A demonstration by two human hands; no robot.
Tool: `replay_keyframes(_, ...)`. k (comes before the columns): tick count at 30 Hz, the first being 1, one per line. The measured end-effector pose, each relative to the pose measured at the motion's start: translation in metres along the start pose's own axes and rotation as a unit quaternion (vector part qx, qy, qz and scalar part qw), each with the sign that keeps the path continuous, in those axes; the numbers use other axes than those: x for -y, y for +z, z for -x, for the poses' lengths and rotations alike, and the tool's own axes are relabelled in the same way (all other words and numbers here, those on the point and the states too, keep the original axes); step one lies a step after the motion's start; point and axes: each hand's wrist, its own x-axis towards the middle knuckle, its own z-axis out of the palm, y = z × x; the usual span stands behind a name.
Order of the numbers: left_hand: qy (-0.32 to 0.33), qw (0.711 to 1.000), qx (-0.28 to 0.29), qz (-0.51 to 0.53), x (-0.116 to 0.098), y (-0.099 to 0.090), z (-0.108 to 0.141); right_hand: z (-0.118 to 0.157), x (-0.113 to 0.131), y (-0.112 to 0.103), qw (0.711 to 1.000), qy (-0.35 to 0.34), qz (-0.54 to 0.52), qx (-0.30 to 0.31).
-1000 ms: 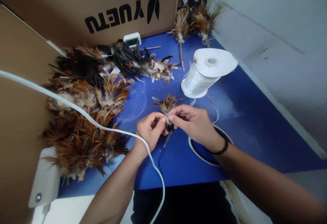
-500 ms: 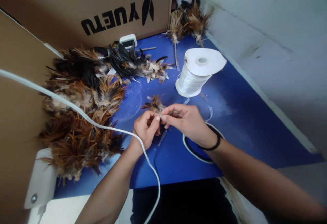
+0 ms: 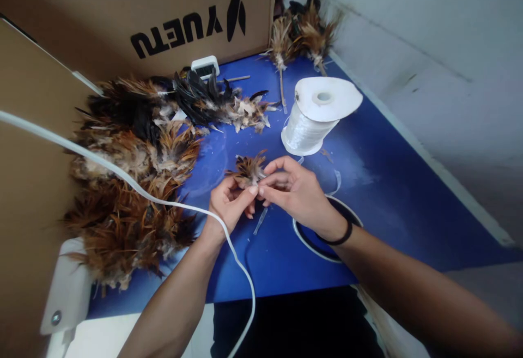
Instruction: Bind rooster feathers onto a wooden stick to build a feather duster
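Blue covers the surface (image 3: 278, 273), over whose near part a small feather bundle (image 3: 246, 170), brown with a pale base, is held in two bare hands. Its base is gripped by the left hand (image 3: 229, 204), thumb and fingers closed narrowly. The same base is pinched from the other side by the right hand (image 3: 304, 192), the thumb tips almost meeting. A dark band (image 3: 342, 235) is worn on the right wrist. Below the fingers, a clear strip (image 3: 260, 220) is seen hanging or lying; which cannot be told. Toward the near edge, a white-rimmed ring (image 3: 297, 235) is partly covered by the right wrist. Beyond the right hand, a white spool (image 3: 312, 123) wound with shiny ribbon is stood on end. Along the left edge, brown and black feathers (image 3: 131, 211) are heaped, and behind them a small white device (image 3: 205, 66) is placed near the far edge, by a cardboard box (image 3: 175, 4) printed with upside-down lettering. In the far right corner, feather bundles on sticks (image 3: 281, 47) are set down. Across the left forearm, a white cable (image 3: 134, 181) is seen
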Motion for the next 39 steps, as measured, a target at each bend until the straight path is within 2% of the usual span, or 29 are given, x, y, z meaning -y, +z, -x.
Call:
replay_keyframes(8,-0.043,0.997,-0.012,0.062,-0.0028,0.0004,-0.0021,-0.0004,0.0028,0.0004,0.999,0.022,-0.028,0.025)
replay_keyframes(14,-0.04,0.995,0.021,0.088,-0.0062,0.0006,-0.0009,0.001,0.0035,0.0016,0.998,0.044,-0.037,0.025)
replay_keyframes(21,-0.06,0.996,-0.015,0.067,-0.0064,0.0014,-0.0027,0.0015,0.0088,0.0014,0.999,0.039,-0.017,0.034)
replay_keyframes(31,-0.065,0.994,-0.014,0.083,-0.008,-0.0003,-0.0032,0.0019,0.008,-0.0007,0.997,-0.045,0.054,0.013)
replay_keyframes(35,-0.068,0.993,-0.02,0.091,-0.0069,0.0,-0.0034,0.0019,0.0066,-0.0006,0.988,-0.097,0.121,-0.015)
replay_keyframes(39,-0.054,0.994,-0.016,0.096,-0.0053,-0.0006,-0.0032,0.0023,0.0042,-0.0009,0.98,-0.127,0.155,-0.006)
